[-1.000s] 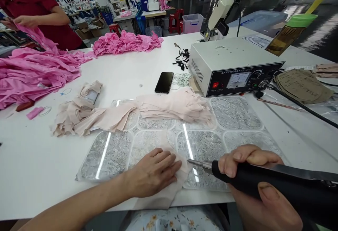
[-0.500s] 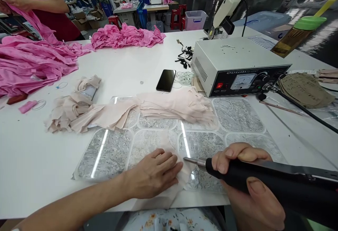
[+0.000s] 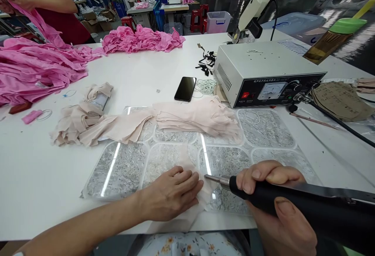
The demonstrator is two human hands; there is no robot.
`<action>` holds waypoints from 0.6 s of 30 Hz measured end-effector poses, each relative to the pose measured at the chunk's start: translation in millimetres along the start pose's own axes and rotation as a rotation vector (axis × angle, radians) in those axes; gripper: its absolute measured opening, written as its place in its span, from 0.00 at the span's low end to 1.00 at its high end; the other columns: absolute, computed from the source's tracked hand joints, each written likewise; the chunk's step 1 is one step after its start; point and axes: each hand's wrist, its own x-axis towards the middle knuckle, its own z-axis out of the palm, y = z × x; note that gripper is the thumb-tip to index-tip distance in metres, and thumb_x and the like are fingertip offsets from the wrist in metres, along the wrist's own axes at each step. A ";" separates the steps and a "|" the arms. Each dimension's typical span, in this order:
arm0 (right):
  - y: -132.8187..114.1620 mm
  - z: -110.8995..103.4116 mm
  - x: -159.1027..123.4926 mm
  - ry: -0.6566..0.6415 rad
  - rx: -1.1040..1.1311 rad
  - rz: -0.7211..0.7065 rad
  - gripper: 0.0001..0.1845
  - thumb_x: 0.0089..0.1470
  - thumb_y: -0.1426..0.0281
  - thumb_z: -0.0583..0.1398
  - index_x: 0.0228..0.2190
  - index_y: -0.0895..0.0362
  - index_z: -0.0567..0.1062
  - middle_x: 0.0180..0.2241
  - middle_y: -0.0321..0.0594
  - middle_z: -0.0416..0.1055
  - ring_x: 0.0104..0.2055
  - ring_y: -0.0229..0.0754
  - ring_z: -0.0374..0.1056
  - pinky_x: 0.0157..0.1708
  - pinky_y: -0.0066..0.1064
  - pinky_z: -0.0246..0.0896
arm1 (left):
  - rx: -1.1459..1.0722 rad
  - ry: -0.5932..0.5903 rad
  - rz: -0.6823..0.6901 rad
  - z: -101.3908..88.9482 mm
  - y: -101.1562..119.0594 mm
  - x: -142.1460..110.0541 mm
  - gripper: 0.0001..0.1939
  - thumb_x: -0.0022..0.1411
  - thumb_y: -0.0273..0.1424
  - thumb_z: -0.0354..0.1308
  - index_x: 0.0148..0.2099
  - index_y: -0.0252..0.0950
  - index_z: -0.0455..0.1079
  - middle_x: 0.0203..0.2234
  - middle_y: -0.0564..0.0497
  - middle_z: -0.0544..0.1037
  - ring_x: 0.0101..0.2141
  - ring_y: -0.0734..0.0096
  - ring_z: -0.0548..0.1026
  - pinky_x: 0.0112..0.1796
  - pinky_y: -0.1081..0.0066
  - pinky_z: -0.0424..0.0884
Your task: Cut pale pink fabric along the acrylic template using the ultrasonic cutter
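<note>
My left hand (image 3: 173,194) lies on a thin beige fabric piece (image 3: 191,213), its fingers curled together and pressing the cloth down. Under the cloth is a clear-topped mat with grey speckled panels (image 3: 120,170). In my right hand (image 3: 278,205) is a black ultrasonic welding gun (image 3: 310,201), fingers wrapped round its body. Its metal tip points left and rests at the fabric beside my left fingertips; whether it touches the cloth I cannot tell. Just beyond lies a stack of beige fabric pieces (image 3: 196,117), with a crumpled beige bundle (image 3: 76,123) to its left.
A grey control box (image 3: 269,72) stands at the right, its cable (image 3: 340,119) running off to the right. Near it lie a phone (image 3: 185,89) and coiled white cord (image 3: 206,87). Pink fabric heaps (image 3: 38,68) fill the far left, where a person in red handles pink cloth.
The camera view has shifted very slightly. Both hands, the fabric and the welding gun's tip stay in nearly the same place.
</note>
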 end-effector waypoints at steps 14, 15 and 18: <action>0.8 2.7 1.4 0.005 0.031 0.016 0.05 0.53 0.67 0.62 0.33 0.55 0.72 0.31 0.34 0.65 0.25 0.33 0.67 0.27 0.32 0.70 | 0.024 0.043 -0.003 0.8 2.4 -0.7 0.12 0.71 0.27 0.51 0.50 0.24 0.68 0.43 0.38 0.76 0.40 0.60 0.74 0.37 0.64 0.69; 0.9 3.2 1.4 0.009 0.031 0.021 0.06 0.53 0.67 0.62 0.33 0.55 0.72 0.31 0.34 0.65 0.25 0.33 0.67 0.27 0.32 0.70 | 0.023 0.042 -0.003 1.0 2.3 -0.8 0.12 0.71 0.27 0.51 0.50 0.24 0.68 0.44 0.37 0.76 0.41 0.59 0.74 0.38 0.63 0.70; 1.7 4.1 1.4 0.009 0.030 0.024 0.06 0.53 0.67 0.62 0.34 0.55 0.72 0.32 0.34 0.65 0.25 0.33 0.67 0.27 0.33 0.70 | 0.018 0.050 -0.004 1.7 2.1 -1.1 0.12 0.71 0.28 0.51 0.51 0.24 0.68 0.44 0.37 0.76 0.42 0.58 0.74 0.39 0.62 0.71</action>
